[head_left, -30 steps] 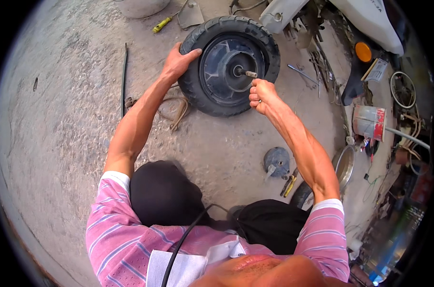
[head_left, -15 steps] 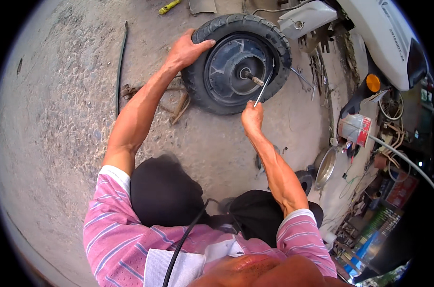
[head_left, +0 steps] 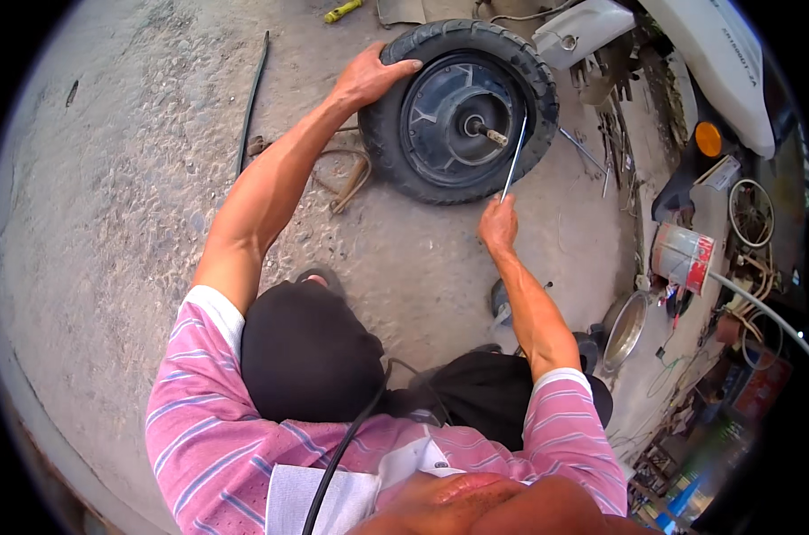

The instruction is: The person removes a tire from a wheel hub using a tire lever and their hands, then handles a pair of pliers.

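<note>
- Right hand point(head_left: 498, 225) — closed around the lower end of a thin metal rod point(head_left: 514, 159). The rod runs up and slightly away from the fist, and its upper end reaches the rim area of the wheel point(head_left: 458, 111), just right of the hub.
- Left hand point(head_left: 369, 78) — palm and fingers point(head_left: 403, 64) laid over the upper left shoulder of the tyre, pressing on the tread; the fingers curl over it but do not close around it.
- Wheel — small scooter wheel with a black tyre and dark hub, lying on the concrete floor point(head_left: 128, 223) directly above the right fist. A short axle stub point(head_left: 492, 135) projects from the hub centre, just left of the rod.
- Left of the wheel — a bent loop of metal point(head_left: 351, 174) lies on the floor, below the left forearm.
- Right of the rod — loose hand tools point(head_left: 605, 147) are scattered beside the white scooter body point(head_left: 717, 62).
- Further right of the fist — a paint can point(head_left: 681, 257), and below it a shallow metal bowl point(head_left: 623, 330).
</note>
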The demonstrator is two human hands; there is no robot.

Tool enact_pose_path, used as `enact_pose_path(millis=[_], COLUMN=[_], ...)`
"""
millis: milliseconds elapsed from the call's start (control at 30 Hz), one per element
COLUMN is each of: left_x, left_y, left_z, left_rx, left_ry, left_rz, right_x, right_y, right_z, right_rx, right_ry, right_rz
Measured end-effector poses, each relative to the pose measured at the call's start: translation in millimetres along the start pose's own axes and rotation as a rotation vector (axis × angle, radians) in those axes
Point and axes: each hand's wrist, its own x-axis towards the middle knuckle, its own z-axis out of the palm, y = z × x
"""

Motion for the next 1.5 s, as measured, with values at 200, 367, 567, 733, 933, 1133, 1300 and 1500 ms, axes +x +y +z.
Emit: enact_pose_path(millis=[200,367,567,733,933,1133,1300,1500], left_x=[6.9,16.0,15.7,13.9,26.0,29.6,31.4,29.1], left_y=[19.7,28.1,32.1,31.3,23.3,32.0,34.0,27.8], left_z=[18.3,28.5,23.3,23.4,26.9,35.8,32.9,32.4], left_rx=[0.083,0.107,0.231,0.181,0.178,0.237,0.245,0.220], left_ry=[0.045,0.075,0.089,0.037,0.039,0.035,0.034,0.019], left_rz=[-0.017,0.001,-0.030,0.002,0.063,0.010,0.003,0.042], right_x=[24.3,36.8,-10.2,-31.7,35.7,31.8,29.7,26.1], right_y=[-77.4,-115.0,-93.6,-70.5,-43.7,-50.5,-29.3,10.1], right_z=[-63.3,-97.4,-74.7,-62.4,-70.4,-56.9,-34.4,-15.9], right_rx=[0.876,1.227,1.121,1.105,1.875,2.214,1.707,1.494], right_ry=[-0.414,-0.447,-0.334,-0.357,-0.679,-0.612,-0.549,-0.559], right_rz=[0.548,0.672,0.598,0.641,0.818,0.870,0.736,0.560])
